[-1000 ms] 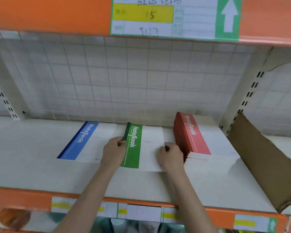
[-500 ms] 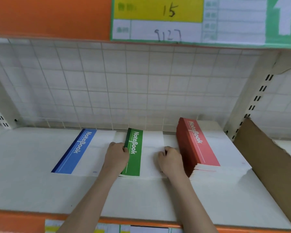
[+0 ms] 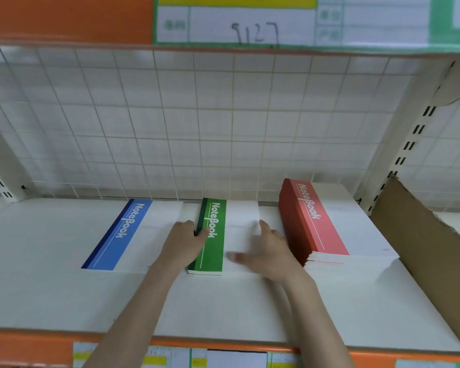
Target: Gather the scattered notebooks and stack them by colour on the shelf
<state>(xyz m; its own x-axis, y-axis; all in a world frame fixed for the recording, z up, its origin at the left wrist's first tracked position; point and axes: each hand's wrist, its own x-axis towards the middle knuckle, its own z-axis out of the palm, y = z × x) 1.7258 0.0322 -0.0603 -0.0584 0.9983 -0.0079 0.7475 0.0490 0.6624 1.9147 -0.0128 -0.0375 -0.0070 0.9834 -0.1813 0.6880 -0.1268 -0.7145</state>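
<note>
Three piles of notebooks lie side by side on the white shelf (image 3: 51, 301). The blue notebook (image 3: 122, 232) lies flat at the left. A thin green stack (image 3: 213, 251) sits in the middle. A tall red stack (image 3: 319, 221) stands at the right. My left hand (image 3: 182, 241) grips the left spine edge of the green stack, thumb on the green cover. My right hand (image 3: 266, 251) hovers or rests over the white right half of the green stack with fingers spread and thumb out; it is motion-blurred.
A white wire grid (image 3: 197, 123) closes the back of the shelf. A brown cardboard divider (image 3: 420, 256) leans at the right, beside a slotted upright post (image 3: 406, 150). An orange rail (image 3: 24, 346) with price labels runs along the shelf's front edge.
My right hand has let go of the green stack's right edge and opened, fingers spreading. The camera has moved closer to the shelf. My left hand stays on the spine.
</note>
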